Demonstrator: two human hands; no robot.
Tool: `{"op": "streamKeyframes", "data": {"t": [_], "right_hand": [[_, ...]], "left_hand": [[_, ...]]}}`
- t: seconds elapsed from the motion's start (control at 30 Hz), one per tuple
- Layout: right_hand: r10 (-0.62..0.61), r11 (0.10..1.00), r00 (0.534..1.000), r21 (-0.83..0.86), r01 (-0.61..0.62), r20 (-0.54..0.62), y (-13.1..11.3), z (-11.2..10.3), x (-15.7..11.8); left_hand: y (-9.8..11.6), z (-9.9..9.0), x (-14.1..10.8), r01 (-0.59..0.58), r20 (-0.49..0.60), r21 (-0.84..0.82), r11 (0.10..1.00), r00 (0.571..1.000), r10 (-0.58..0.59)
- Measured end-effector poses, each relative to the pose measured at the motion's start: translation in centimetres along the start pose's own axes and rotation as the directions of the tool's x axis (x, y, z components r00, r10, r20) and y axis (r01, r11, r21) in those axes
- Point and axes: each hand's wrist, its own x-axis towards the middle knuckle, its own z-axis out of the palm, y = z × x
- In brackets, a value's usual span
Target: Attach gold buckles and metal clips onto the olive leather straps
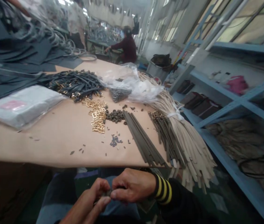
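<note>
Low in the view, over the lap and in front of the table edge, my left hand [94,200] and my right hand [132,185] meet. Their thumbs and fingers pinch around a small greyish piece [107,193], too hidden to make out. Nearest on the table are small dark bits [115,141], flat olive straps [143,140], a pile of dark loops [115,115] and gold buckles [98,115]. Olive straps with metal ends [167,133] lie further right.
A bundle of beige cords [188,137] hangs over the table's right edge. Behind are plastic bags [143,88], dark straps [76,82] and a wrapped packet [22,104]. Blue shelving [239,101] stands right. A person [128,48] sits in the background.
</note>
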Motion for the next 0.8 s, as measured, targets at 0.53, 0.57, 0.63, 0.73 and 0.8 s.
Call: {"op": "streamKeyframes", "data": {"t": [0.53, 0.57, 0.63, 0.73, 0.8], "right_hand": [[0.533, 0.673, 0.4, 0.088, -0.734, -0.745, 11.7, -16.7, -7.6], [0.537, 0.629, 0.345, 0.092, -0.772, -0.77, 12.7, -17.4, -7.5], [0.481, 0.571, 0.271, 0.063, -0.819, -0.834, 14.0, -17.9, -6.6], [0.354, 0.583, 0.353, -0.091, -0.808, -0.866, 14.5, -17.1, -3.9], [0.344, 0.637, 0.465, -0.161, -0.754, -0.816, 14.6, -16.2, -1.7]], "left_hand": [[-4.5, -5.1, 10.6, 0.063, -0.435, 0.724, 0.687, 0.815, 0.383], [-5.0, -5.2, 10.7, 0.059, -0.412, 0.755, 0.653, 0.817, 0.403], [-5.4, -5.2, 10.7, 0.044, -0.374, 0.787, 0.615, 0.827, 0.419], [-5.3, -5.0, 10.7, 0.021, -0.351, 0.801, 0.598, 0.825, 0.442], [-5.2, -5.0, 10.8, 0.007, -0.344, 0.809, 0.588, 0.816, 0.464]]}}
